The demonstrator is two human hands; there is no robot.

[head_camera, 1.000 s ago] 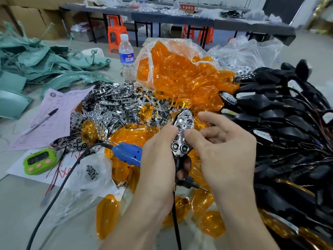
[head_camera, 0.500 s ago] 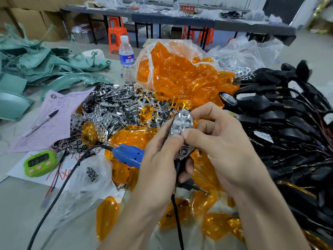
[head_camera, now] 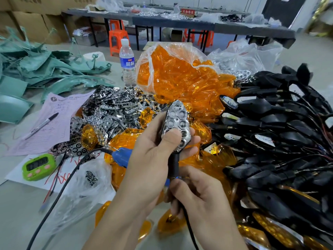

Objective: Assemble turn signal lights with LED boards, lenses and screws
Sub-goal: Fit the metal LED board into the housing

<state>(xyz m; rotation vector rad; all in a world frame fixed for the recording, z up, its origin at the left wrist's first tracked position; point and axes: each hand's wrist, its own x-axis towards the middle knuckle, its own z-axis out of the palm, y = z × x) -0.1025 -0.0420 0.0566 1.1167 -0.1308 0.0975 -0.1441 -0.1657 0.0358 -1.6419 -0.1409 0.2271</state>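
My left hand [head_camera: 153, 159] holds a turn signal housing upright, its chrome reflector [head_camera: 177, 121] facing me, thumb pressed on the reflector's lower part. My right hand [head_camera: 196, 193] sits lower, fingers curled around the black stem and wire [head_camera: 187, 224] under the housing. Loose amber lenses [head_camera: 207, 159] lie on the table behind my hands. A clear bag of amber lenses [head_camera: 180, 78] stands behind them. Chrome reflectors [head_camera: 115, 109] are heaped to the left. Black housings with wires [head_camera: 279, 141] pile up on the right.
A blue electric screwdriver [head_camera: 122, 156] with a black cable lies behind my left hand. A small bag of screws [head_camera: 91, 177], a green timer [head_camera: 38, 166], pink paper with a pen [head_camera: 44, 123], a water bottle [head_camera: 127, 62] and green plastic parts [head_camera: 36, 69] sit left.
My right hand left the reflector's top and dropped to the stem and wire. My left thumb now presses the reflector into the housing.
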